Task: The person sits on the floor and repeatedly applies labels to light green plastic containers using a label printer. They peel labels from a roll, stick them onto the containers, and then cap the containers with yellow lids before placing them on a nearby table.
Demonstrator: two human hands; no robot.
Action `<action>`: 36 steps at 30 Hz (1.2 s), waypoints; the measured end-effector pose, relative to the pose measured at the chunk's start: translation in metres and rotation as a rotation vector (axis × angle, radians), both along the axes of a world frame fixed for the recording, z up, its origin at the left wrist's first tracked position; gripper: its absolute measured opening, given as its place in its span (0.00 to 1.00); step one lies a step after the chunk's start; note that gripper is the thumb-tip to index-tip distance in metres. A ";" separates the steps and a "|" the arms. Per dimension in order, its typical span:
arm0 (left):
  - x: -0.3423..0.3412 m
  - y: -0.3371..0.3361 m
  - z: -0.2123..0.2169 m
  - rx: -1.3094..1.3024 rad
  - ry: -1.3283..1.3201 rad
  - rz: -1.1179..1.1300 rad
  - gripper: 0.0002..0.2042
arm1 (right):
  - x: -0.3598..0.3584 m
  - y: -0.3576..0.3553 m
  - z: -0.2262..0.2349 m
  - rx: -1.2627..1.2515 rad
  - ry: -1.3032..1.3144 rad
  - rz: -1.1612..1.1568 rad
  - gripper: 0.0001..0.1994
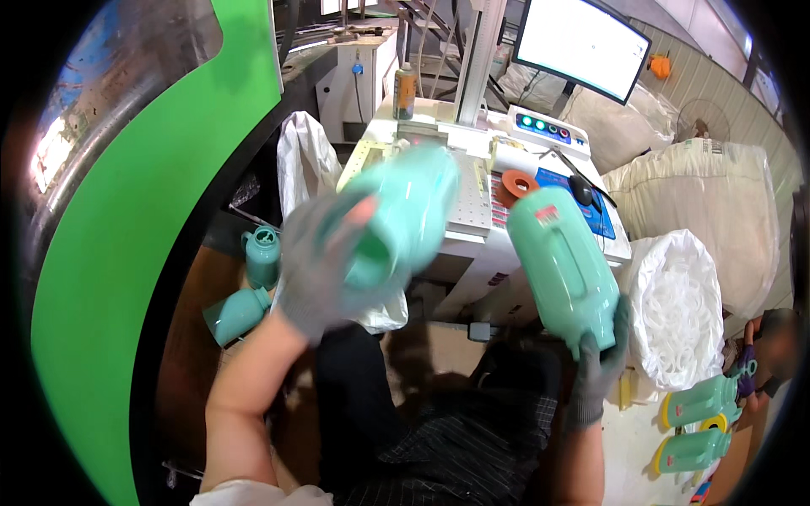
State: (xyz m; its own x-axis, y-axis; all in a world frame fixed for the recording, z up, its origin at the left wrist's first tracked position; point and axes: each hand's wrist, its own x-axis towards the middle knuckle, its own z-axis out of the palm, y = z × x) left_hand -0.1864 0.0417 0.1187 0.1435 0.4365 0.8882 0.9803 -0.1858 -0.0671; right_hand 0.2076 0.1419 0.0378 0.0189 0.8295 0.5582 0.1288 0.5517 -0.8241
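Note:
My left hand (316,266), in a grey glove, grips a glossy teal thermos jug shell (413,198) in front of the work table. Motion blurs this shell, and its round open end faces me, hollow inside. On the right, my gloved right hand (601,371) is closed round the neck end of a teal thermos jug (557,261). That jug is tilted with its neck toward me and its side handle showing. A small red and white mark sits near its far end. The two jugs are apart from each other.
Beyond them stands a white machine table (468,190) with an orange tape roll (517,184), a mouse (580,190) and a monitor (582,42). Teal jugs (263,257) lie at lower left, more (696,451) at lower right. A white sack (675,312) holds clear rings. A green panel (126,278) curves along my left.

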 end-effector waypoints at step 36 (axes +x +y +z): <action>0.066 -0.112 -0.142 -0.718 -1.403 -0.643 0.38 | -0.159 0.009 -0.031 0.659 -0.618 0.030 0.34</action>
State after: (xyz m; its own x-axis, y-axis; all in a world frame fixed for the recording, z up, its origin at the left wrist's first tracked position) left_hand -0.1200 -0.0700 -0.0233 -0.2201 0.9652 0.1411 -0.0314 -0.1515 0.9880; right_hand 0.0483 0.1509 0.0068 -0.4588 0.3335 0.8236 0.4218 0.8975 -0.1285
